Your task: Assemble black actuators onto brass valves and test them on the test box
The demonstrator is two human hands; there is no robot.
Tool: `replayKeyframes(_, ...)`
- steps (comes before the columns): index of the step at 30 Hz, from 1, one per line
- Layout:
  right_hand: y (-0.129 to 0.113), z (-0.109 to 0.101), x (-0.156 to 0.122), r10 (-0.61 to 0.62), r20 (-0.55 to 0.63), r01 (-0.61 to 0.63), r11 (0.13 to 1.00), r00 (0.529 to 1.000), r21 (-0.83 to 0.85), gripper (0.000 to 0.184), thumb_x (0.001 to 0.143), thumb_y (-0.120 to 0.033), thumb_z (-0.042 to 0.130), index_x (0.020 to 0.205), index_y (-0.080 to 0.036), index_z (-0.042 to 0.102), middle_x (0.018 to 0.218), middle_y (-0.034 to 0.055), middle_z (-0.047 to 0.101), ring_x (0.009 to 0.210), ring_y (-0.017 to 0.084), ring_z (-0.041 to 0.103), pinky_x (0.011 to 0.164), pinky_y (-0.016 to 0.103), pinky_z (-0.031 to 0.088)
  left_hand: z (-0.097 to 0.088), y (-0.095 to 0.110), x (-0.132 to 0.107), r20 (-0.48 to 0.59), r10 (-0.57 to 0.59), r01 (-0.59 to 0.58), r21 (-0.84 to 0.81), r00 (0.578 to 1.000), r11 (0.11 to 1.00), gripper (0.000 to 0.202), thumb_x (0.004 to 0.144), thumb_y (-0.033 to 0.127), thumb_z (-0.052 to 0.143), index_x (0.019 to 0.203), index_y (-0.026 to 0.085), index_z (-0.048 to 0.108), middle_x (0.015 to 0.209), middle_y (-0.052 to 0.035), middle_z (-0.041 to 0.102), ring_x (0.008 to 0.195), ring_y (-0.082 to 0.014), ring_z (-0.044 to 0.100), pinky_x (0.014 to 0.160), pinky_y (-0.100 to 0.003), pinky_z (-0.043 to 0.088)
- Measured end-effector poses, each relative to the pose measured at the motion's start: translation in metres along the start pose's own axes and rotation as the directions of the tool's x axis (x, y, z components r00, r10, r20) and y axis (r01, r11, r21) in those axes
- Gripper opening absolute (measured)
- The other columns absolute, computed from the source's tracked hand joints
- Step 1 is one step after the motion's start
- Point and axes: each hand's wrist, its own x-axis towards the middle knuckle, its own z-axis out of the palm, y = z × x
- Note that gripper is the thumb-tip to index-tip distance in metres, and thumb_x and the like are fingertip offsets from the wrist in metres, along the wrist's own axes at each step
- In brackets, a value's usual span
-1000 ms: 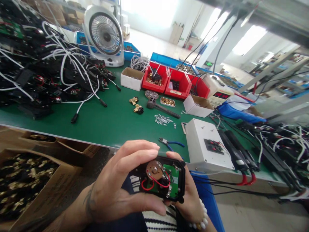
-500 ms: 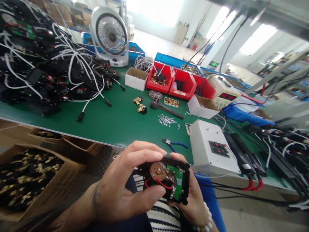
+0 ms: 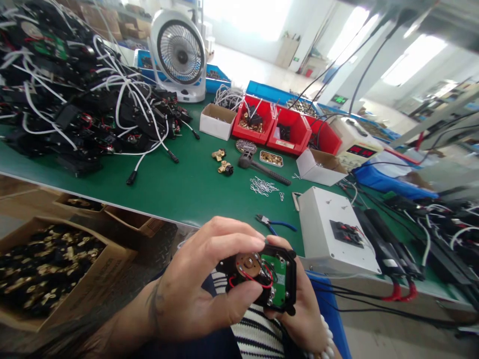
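My left hand [image 3: 207,279] pinches the left side of a black plastic housing [image 3: 290,279], with fingers over its top edge and the thumb across its lower front. Around its right side and back, my right hand [image 3: 306,314] is closed. Inside the open housing sit a round copper-brown motor [image 3: 248,265], a green circuit board [image 3: 277,284], and red and black wires. Beyond my hands, blue-handled cutting pliers [image 3: 275,223] lie on the green bench. Farther back are a black-headed hammer [image 3: 264,169], a pile of small metal clips [image 3: 262,186] and two brass fittings [image 3: 225,168].
A heap of black assemblies with white cables [image 3: 90,104] covers the left. At the back stand a fan [image 3: 181,52] and red bins [image 3: 288,132]. A grey metal box [image 3: 324,224] sits right. Below the left edge is a cardboard box [image 3: 90,284] of brass fittings.
The view has shifted slightly, so the bench and its contents appear a little farther right. Both hands keep their hold on the housing, which shows almost the same tilt.
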Motion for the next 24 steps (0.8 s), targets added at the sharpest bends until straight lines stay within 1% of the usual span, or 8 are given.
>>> replayKeyframes(3, 0.002, 0.0, -0.001, 0.016, -0.015, -0.016, 1.0, 1.0, 0.026, 0.058, 0.081, -0.035, 0.081, 0.132, -0.046, 0.057, 0.128, -0.0034, 0.065, 0.113, 0.016, 0.065, 0.098, 0.024, 0.052, -0.002, 0.004, 0.003, 0.026, 0.004, -0.007, 0.133, 1.0, 0.991, 0.031, 0.087, 0.008, 0.062, 0.116, 0.016, 0.06, 0.113, -0.0057, 0.061, 0.107, -0.013, 0.058, 0.097, -0.023, 0.047)
replayKeyframes(5, 0.005, 0.0, -0.002, 0.031, -0.02, -0.03, 0.999, 0.999, 0.045, 0.058, 0.079, -0.037, 0.082, 0.131, -0.044, 0.058, 0.128, -0.0023, 0.065, 0.115, 0.018, 0.064, 0.099, 0.026, 0.051, -0.002, 0.005, 0.005, 0.038, -0.028, 0.021, 0.171, 0.999, 0.985, 0.023, 0.088, 0.008, 0.06, 0.11, 0.016, 0.062, 0.109, -0.0041, 0.061, 0.105, -0.0111, 0.057, 0.095, -0.02, 0.047)
replayKeyframes(9, 0.013, -0.002, -0.006, 0.071, -0.001, -0.07, 0.996, 0.998, 0.054, 0.063, 0.076, -0.034, 0.085, 0.133, -0.038, 0.057, 0.127, 0.0011, 0.064, 0.115, 0.02, 0.063, 0.099, 0.029, 0.051, 0.002, 0.006, 0.007, 0.017, -0.142, 0.137, 0.179, 0.99, 0.974, 0.007, 0.09, 0.012, 0.06, 0.092, 0.018, 0.06, 0.102, -0.0002, 0.06, 0.098, -0.0085, 0.056, 0.089, -0.017, 0.046)
replayKeyframes(12, 0.016, -0.002, -0.008, 0.112, -0.011, -0.111, 0.993, 0.994, 0.028, 0.067, 0.075, -0.037, 0.086, 0.135, -0.031, 0.056, 0.128, 0.0052, 0.063, 0.116, 0.023, 0.062, 0.1, 0.032, 0.051, 0.006, 0.005, 0.006, -0.021, -0.255, 0.255, 0.165, 0.967, 0.953, 0.011, 0.092, 0.014, 0.058, 0.083, 0.019, 0.055, 0.096, 0.0017, 0.059, 0.091, -0.0085, 0.056, 0.083, -0.018, 0.045)
replayKeyframes(15, 0.014, -0.001, -0.006, 0.108, -0.055, -0.109, 0.994, 0.993, -0.006, 0.064, 0.075, -0.042, 0.085, 0.131, -0.029, 0.058, 0.127, 0.0062, 0.063, 0.117, 0.024, 0.062, 0.101, 0.034, 0.051, 0.008, 0.003, 0.003, -0.051, -0.331, 0.334, 0.063, 0.942, 0.941, 0.01, 0.098, 0.026, 0.051, 0.092, 0.021, 0.058, 0.099, -0.0005, 0.06, 0.094, -0.0119, 0.057, 0.084, -0.022, 0.046)
replayKeyframes(18, 0.008, 0.002, -0.004, 0.09, -0.103, -0.093, 0.995, 0.991, -0.029, 0.063, 0.074, -0.048, 0.084, 0.129, -0.03, 0.059, 0.127, 0.0064, 0.064, 0.118, 0.026, 0.062, 0.101, 0.037, 0.052, 0.005, -0.001, -0.001, -0.103, -0.362, 0.361, -0.028, 0.927, 0.932, 0.025, 0.102, 0.038, 0.041, 0.11, 0.022, 0.058, 0.108, -0.0051, 0.059, 0.103, -0.0174, 0.057, 0.089, -0.028, 0.047)
replayKeyframes(20, 0.006, 0.003, -0.004, 0.092, -0.143, -0.098, 0.994, 0.985, -0.036, 0.064, 0.074, -0.051, 0.083, 0.129, -0.029, 0.059, 0.126, 0.0075, 0.065, 0.116, 0.027, 0.063, 0.1, 0.039, 0.053, 0.003, -0.002, -0.003, -0.131, -0.374, 0.374, -0.029, 0.918, 0.927, 0.027, 0.102, 0.038, 0.04, 0.114, 0.022, 0.058, 0.111, -0.0057, 0.059, 0.103, -0.0184, 0.057, 0.089, -0.029, 0.048)
replayKeyframes(24, 0.01, 0.001, -0.006, 0.069, -0.197, -0.073, 0.997, 0.978, -0.015, 0.067, 0.073, -0.051, 0.084, 0.13, -0.028, 0.058, 0.125, 0.0082, 0.066, 0.114, 0.028, 0.064, 0.098, 0.04, 0.055, 0.0, -0.003, -0.005, -0.157, -0.388, 0.394, 0.013, 0.908, 0.919, 0.021, 0.102, 0.032, 0.043, 0.113, 0.025, 0.059, 0.111, -0.0032, 0.06, 0.1, -0.0159, 0.058, 0.086, -0.026, 0.049)
